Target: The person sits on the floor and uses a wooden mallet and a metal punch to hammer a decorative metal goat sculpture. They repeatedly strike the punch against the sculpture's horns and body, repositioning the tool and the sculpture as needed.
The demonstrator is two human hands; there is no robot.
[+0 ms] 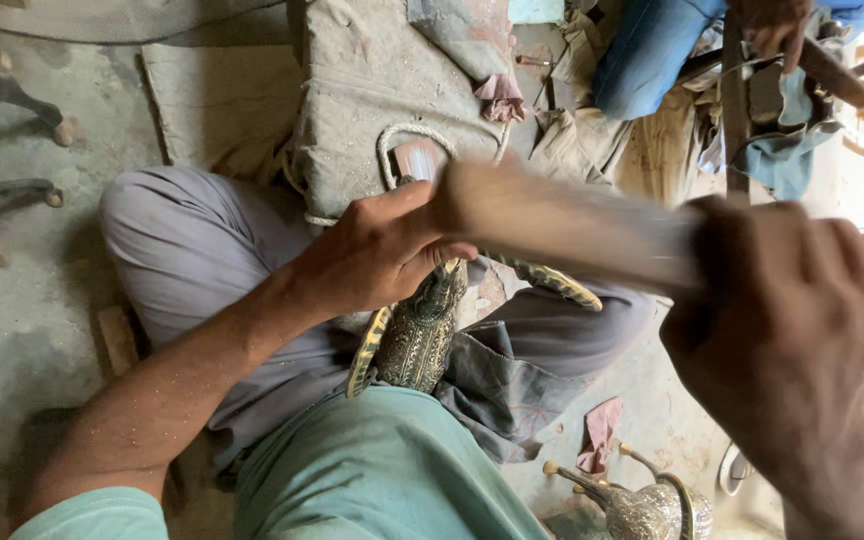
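No labelled packages show here — only a small pale pink-brown block (417, 158) lying on the grey padded cloth (372, 90) ahead of the knees, ringed by a loop of pale rope (392, 135), and a few pink rags, one near the top (500, 97) and one on the floor at lower right (600, 432). The person sits on the ground in grey trousers and a green shirt, with an engraved dark metal piece (420, 330) with yellow-striped curved edges held upright in the lap, between the thighs. The left hand (377, 250) reaches in from the lower left, forearm stretched diagonally, fingers curled down over the top of that metal piece and clasping it. The right hand (787, 320) looms large at the right edge, fist clenched around one end of a long pale tool (562, 220) — blurred, so its kind cannot be told — which runs across to just above the left hand. A second ornate metal vessel (642, 505) with spouts stands on the floor at lower right. At the top right another person in blue trousers (647, 50) has a hand (772, 22) on a dark stick (837, 72).
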